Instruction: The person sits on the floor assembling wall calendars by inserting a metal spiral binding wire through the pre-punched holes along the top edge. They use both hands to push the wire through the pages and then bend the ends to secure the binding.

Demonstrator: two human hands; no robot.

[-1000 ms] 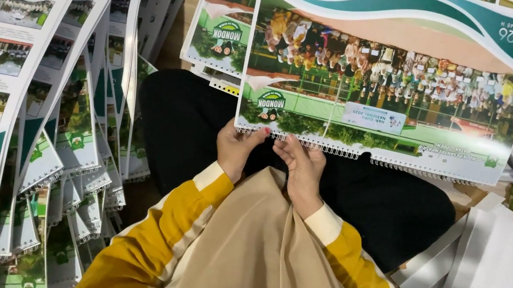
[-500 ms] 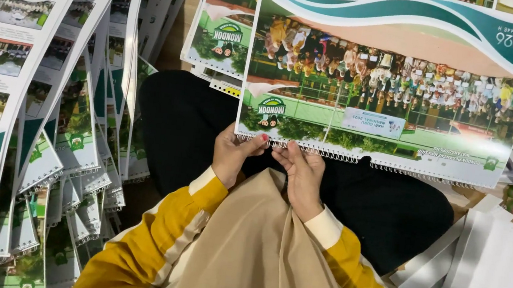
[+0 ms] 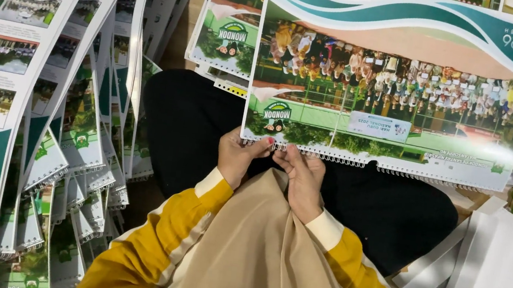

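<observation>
Floor strewn with fanned stacks of printed calendars (image 3: 47, 114). On my lap lies one wall calendar (image 3: 397, 96); my left hand (image 3: 237, 156) and right hand (image 3: 302, 180) pinch its wire spiral binding (image 3: 357, 162) at the near edge. Step, as I judge: seating the wire; next calls for even pressure along the coil.

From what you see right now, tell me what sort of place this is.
Probably a print-finishing or binding work spot, on the floor. Both hands, left hand and right hand, work the wire spiral edge of a wall calendar, with fanned stacks of calendars alongside and plain white sheets.
</observation>
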